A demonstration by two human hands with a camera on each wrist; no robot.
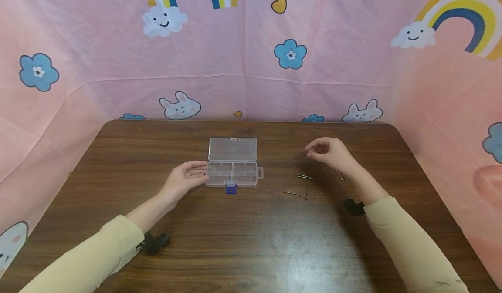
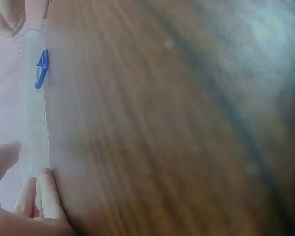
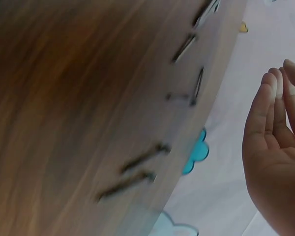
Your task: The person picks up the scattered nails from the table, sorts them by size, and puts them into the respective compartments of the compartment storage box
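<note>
A clear plastic compartment box (image 1: 245,178) stands on the table, its lid (image 1: 233,149) raised at the back and a blue latch (image 1: 231,189) at its front. My left hand (image 1: 186,177) rests against the box's left end with fairly straight fingers (image 2: 50,194). To the right of the box lie several thin metal nails or screws (image 1: 306,176); blur hides which kind. My right hand (image 1: 327,150) hovers above and behind them, fingers bent towards the thumb; nothing shows between the fingertips in the right wrist view.
The brown wooden table (image 1: 235,240) meets a pink patterned cloth (image 1: 243,45) at the back and sides. A hanging tab (image 1: 260,173) sticks out from the box's right end. Black wrist mounts (image 1: 156,244) hang below both forearms, near the tabletop.
</note>
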